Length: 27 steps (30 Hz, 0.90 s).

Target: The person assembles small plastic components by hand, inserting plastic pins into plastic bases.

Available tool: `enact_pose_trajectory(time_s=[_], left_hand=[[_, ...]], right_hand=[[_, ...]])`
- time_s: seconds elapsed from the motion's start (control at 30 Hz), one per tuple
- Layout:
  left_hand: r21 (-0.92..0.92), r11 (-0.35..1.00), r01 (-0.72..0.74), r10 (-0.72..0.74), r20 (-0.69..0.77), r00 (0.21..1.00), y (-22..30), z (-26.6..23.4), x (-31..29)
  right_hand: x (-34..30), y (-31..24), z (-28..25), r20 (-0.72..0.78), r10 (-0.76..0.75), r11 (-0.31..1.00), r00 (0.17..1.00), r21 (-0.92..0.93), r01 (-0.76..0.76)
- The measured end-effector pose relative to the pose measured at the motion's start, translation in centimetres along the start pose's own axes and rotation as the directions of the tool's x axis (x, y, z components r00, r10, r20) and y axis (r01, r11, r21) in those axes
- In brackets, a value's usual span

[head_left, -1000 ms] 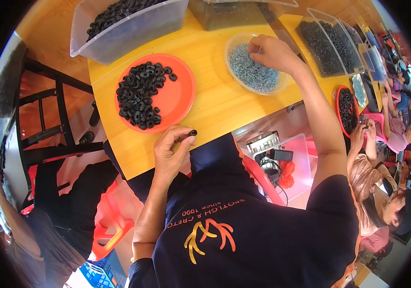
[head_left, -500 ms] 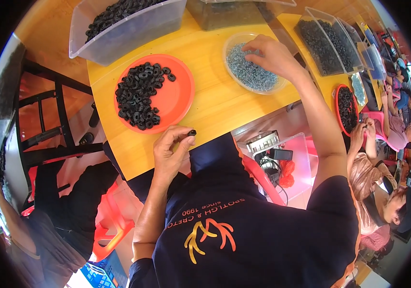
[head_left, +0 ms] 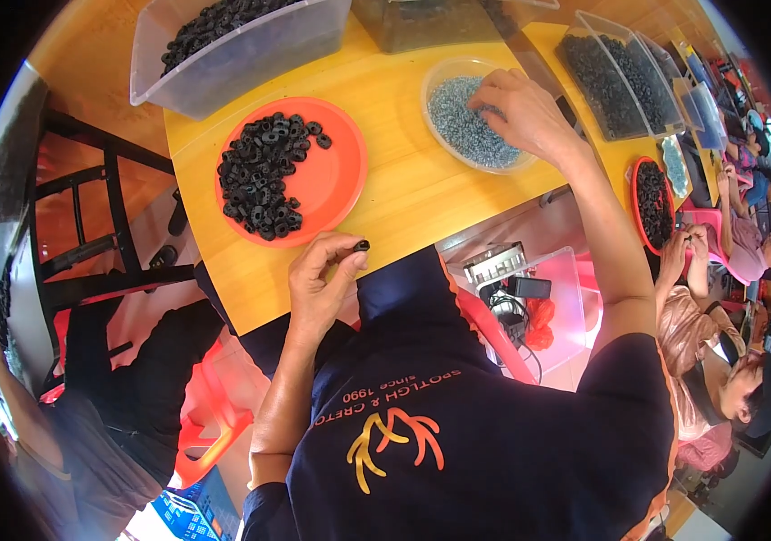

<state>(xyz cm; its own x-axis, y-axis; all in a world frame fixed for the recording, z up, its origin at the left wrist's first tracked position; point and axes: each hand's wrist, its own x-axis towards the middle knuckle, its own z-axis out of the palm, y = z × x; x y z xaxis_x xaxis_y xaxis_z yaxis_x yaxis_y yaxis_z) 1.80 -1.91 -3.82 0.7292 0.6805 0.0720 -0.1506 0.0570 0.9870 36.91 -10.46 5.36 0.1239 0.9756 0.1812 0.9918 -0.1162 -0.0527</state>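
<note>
Head view: your left hand (head_left: 320,278) pinches 1 black part (head_left: 362,245) near center; upper right, your right hand (head_left: 527,113) curls over beads (head_left: 460,119), its grip unclear.

- One red plate (head_left: 336,185) near the desk's (head_left: 394,185) left edge
- One round bowl (head_left: 493,169) near its right edge
- Two clear bins (head_left: 250,77) toward its far edge
- One black piece (head_left: 362,245) in the left hand (head_left: 320,270)
- Heaped black pieces (head_left: 259,171), blue beads (head_left: 462,117): too many to count
</note>
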Motion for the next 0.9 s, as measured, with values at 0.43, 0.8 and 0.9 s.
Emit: enact_pose_trajectory(time_s=[0.43, 0.8, 0.9], left_hand=[[0.006, 1.000, 0.002, -0.002, -0.001, 1.000, 0.0, -0.1, 0.0], [-0.004, 1.000, -0.012, 0.012, -0.002, 1.000, -0.1, -0.1, 0.0], [0.004, 1.000, -0.016, 0.016, 0.000, 1.000, -0.1, -0.1, 0.0]], right_hand=[[0.4, -1.0, -2.0, 0.080, 0.005, 0.999, 0.997, 0.044, -0.008], [3.4, -2.1, 2.1, 0.046, 0.104, 0.994, 0.993, -0.044, -0.102], [3.6, -2.1, 2.4, 0.039, 0.098, 0.994, 0.994, -0.053, -0.095]])
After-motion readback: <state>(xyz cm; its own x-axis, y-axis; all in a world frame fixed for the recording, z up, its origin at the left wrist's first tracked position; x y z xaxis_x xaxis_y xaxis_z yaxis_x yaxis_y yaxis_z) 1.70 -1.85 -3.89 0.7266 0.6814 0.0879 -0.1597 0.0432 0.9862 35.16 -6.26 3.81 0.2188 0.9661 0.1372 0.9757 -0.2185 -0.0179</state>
